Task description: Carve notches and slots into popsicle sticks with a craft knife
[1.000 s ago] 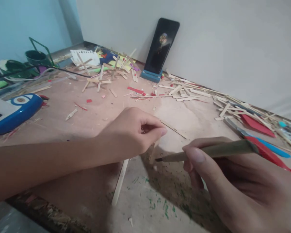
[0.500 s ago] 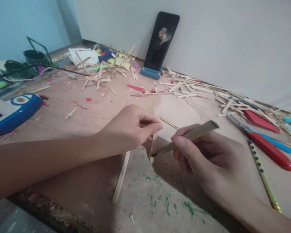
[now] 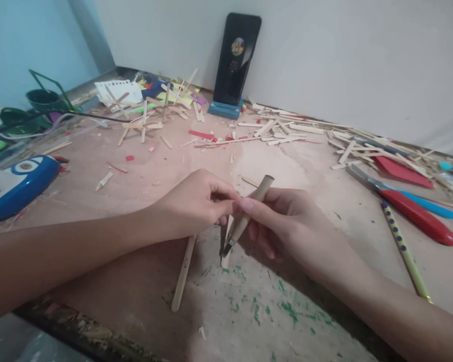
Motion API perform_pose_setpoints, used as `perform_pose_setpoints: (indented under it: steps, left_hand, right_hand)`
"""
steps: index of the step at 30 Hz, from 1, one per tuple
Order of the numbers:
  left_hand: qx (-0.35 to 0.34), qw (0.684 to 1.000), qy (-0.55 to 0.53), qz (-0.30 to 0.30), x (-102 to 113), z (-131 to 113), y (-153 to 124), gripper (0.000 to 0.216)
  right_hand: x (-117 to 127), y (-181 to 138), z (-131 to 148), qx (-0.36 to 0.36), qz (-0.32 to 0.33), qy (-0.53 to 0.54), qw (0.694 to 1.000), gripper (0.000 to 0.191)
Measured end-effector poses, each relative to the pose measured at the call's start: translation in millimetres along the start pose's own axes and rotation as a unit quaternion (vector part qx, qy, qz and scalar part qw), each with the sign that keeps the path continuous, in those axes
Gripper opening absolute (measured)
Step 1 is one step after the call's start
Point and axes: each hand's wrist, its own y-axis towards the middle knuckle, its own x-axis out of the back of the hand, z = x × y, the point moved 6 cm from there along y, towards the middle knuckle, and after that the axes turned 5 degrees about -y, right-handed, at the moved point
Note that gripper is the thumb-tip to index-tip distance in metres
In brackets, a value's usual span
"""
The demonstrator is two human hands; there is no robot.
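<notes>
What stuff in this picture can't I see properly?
All in the head view:
The stick by the tool: its far end is hidden where the left hand and right hand meet.
The phone: its small writing is too tiny to read.
The spotted rod: its near end is hidden by the right forearm.
The blue gadget: cut off by the left edge.

The pinched stick [image 3: 225,262] is partly hidden — behind the hands [image 3: 191,207].

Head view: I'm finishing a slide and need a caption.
Left hand pinches a wooden stick while the right hand holds a slim tool, tip down.
</notes>
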Motion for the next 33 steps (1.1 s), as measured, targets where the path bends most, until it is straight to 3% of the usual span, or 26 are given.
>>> perform_pose_setpoints:
  steps: [5, 10, 13, 19, 27, 30, 33]
  left_hand:
    - [0.003, 1.0, 0.014, 0.008, -0.9, -0.6, -1.2, 0.021]
    - [0.011, 1.0, 0.016, -0.014, 0.3, -3.3, -1.9, 0.02]
    - [0.026, 0.999, 0.007, -0.02, 1.4, -4.4, -2.2, 0.017]
    - [0.056, 0.998, -0.014, -0.027, 3.7, 0.2, -2.1, 0.016]
    - [0.067, 0.997, -0.016, -0.03, 3.0, 4.0, -3.4, 0.013]
    - [0.038, 0.998, 0.02, -0.05, 5.2, 0.7, -5.6, 0.01]
    - [-0.056, 0.986, 0.148, -0.053, 5.7, -11.9, -9.7, 0.011]
  right_hand:
    - [-1.5, 0.9, -10.5, -0.048, 0.047, 0.043, 0.997, 0.051]
    - [-14.0, -7.8, -15.3, -0.073, 0.086, 0.07, 0.991, 0.049]
    - [-4.8, -11.4, -12.0, -0.048, 0.048, 0.084, 0.994, 0.043]
    - [41.0, -15.9, -13.8, 0.003, -0.083, 0.114, 0.99, 0.036]
    - [47.8, -16.2, -36.0, 0.034, -0.08, 0.082, 0.993, 0.026]
    - [48.6, -17.3, -32.0, 0.051, -0.086, 0.078, 0.992, 0.024]
    - [55.5, -22.5, -23.7, 0.068, -0.133, 0.072, 0.986, 0.022]
